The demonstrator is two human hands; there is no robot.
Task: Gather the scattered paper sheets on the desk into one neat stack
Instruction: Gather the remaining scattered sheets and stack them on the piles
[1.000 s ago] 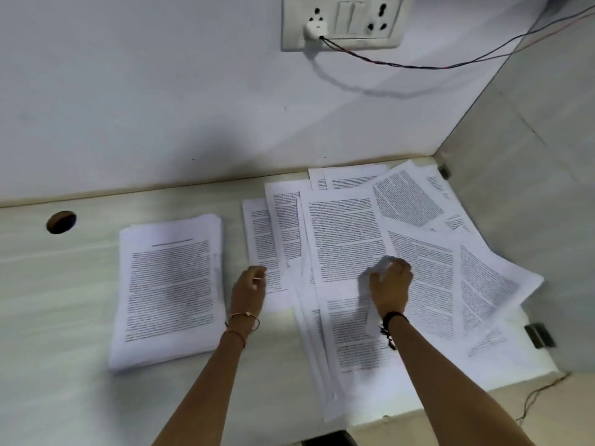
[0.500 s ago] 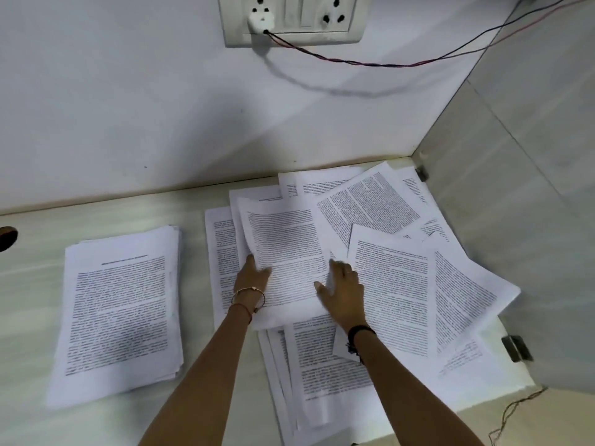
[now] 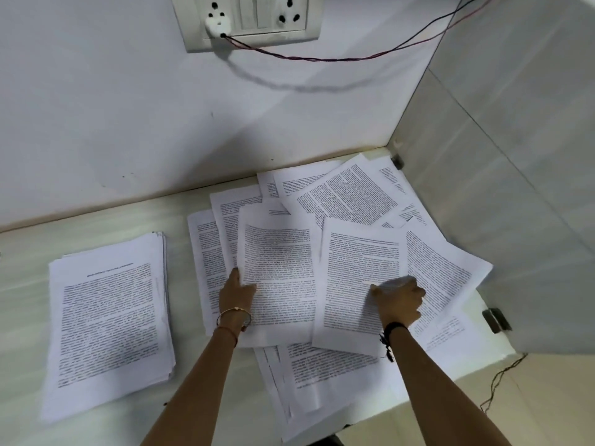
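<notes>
A stack of printed sheets (image 3: 109,320) lies on the left of the pale desk (image 3: 29,249). Many loose printed sheets (image 3: 347,197) overlap in a scattered heap on the right, reaching the corner. My left hand (image 3: 236,292) grips the left edge of a sheet (image 3: 278,272) that lies over the middle of the heap, its thumb on the print. My right hand (image 3: 399,300) rests on another sheet (image 3: 357,272) just to the right, its fingers curled over the paper there; whether they pinch it is unclear.
A white wall rises behind the desk and a grey partition (image 3: 515,188) closes the right side. A socket panel (image 3: 251,20) with a plug and a red-black wire (image 3: 338,59) hangs above. A metal bracket (image 3: 495,320) sits at the partition's base.
My left hand took hold of a middle sheet and shifted it leftward. My right hand moved right from that sheet onto the neighbouring one. The view panned right, then back left.
</notes>
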